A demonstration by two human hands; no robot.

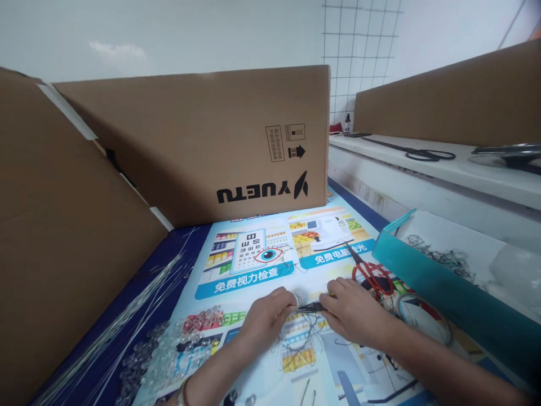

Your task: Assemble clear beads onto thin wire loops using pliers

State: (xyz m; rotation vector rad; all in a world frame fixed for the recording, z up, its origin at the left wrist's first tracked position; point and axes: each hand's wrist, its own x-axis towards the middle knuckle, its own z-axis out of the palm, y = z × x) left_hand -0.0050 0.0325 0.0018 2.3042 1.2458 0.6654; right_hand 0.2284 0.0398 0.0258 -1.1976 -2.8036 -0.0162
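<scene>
My right hand [355,310] is closed around a pair of pliers [311,308], whose dark narrow jaws point left. The tips of the jaws reach the fingertips of my left hand [270,313], which is pinched on thin wire [298,296]; the exact grip is hidden by the fingers. Below both hands, a loose tangle of fine wire loops [301,344] lies on the printed table sheet [249,378]. Red-handled scissors [372,276] rest just beyond my right hand, blades pointing away.
Clear beads [169,355] are heaped at the lower left, beside long thin strands [118,321]. At right stands a teal-sided box [439,282] with wire pieces [443,256] inside. A wire coil [424,318] lies near it. Cardboard [190,146] walls the back and left.
</scene>
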